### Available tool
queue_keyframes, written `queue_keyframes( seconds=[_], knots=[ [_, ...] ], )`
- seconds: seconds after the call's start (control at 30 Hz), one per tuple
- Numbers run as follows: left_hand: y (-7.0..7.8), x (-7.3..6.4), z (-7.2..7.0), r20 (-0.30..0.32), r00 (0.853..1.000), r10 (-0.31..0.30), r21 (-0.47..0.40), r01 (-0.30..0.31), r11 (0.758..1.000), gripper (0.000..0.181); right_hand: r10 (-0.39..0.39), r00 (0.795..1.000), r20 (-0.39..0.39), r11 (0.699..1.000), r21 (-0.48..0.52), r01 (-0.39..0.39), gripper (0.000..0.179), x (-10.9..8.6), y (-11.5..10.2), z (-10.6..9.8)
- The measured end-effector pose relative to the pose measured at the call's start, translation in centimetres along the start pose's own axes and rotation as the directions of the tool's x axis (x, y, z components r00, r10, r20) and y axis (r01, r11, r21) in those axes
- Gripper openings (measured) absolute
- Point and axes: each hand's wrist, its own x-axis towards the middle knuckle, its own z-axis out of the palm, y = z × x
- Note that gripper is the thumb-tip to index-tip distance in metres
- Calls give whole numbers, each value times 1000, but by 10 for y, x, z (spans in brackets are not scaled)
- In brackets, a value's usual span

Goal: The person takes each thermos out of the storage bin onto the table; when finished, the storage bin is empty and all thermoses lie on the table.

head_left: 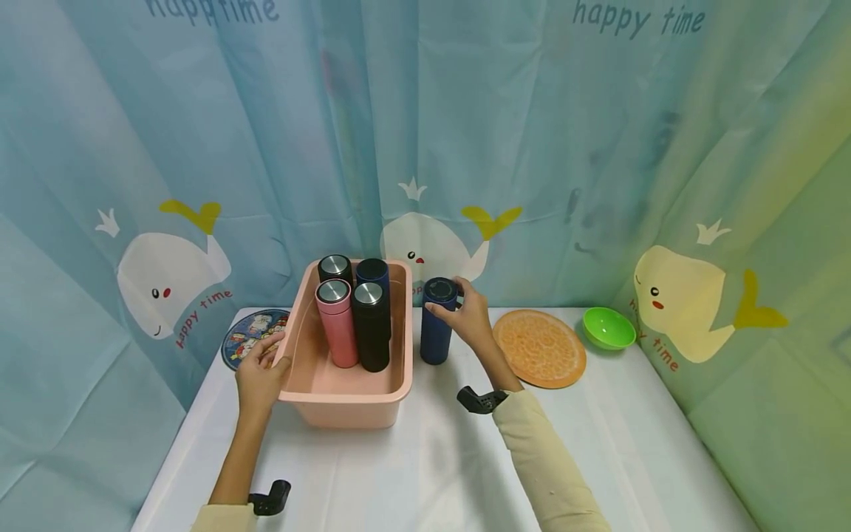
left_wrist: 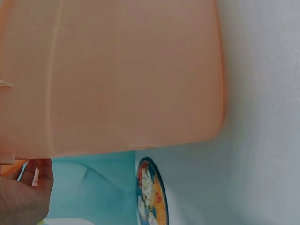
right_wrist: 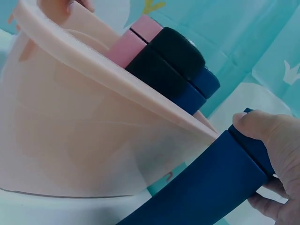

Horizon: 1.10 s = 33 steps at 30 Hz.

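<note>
A pink plastic bin (head_left: 347,414) stands left of centre on the table. Inside it are a pink thermos (head_left: 340,336), a black thermos (head_left: 374,336), another black-lidded flask (head_left: 335,264) behind, and a dark blue flask (head_left: 374,270). My left hand (head_left: 261,377) grips the bin's left rim; in the left wrist view its fingers curl at the rim. Just right of the bin, a dark blue thermos (head_left: 435,336) stands upright on the table. My right hand (head_left: 470,314) holds it by the lid, thumb in front and fingers behind, as the right wrist view also shows.
An orange round mat (head_left: 540,349) lies to the right, with a green bowl (head_left: 608,329) beyond it. Partly behind the bin's left side is a patterned round mat (head_left: 249,334). A blue curtain (head_left: 465,148) hangs along the table's back edge.
</note>
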Motion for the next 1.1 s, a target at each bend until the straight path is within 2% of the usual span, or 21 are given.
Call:
queue_keyframes(
  seconds=[0.2, 0.37, 0.7, 1.1],
  knots=[
    [0, -1, -1, 0, 1000, -4, -2, 4, 1000, 42, 43, 999, 20, 999, 30, -44, 74, 1, 5, -3],
    [2, -1, -2, 19, 1000, -12, -11, 12, 1000, 43, 46, 998, 42, 998, 52, -48, 74, 2, 6, -3],
    [1, -1, -2, 24, 999, -28, -19, 28, 999, 43, 65, 996, 63, 997, 39, -68, 76, 3, 6, -3],
    [0, -1, -1, 8, 1000, -21, -17, 21, 1000, 43, 49, 997, 55, 999, 2, -49, 86, 1, 5, -4]
  ],
)
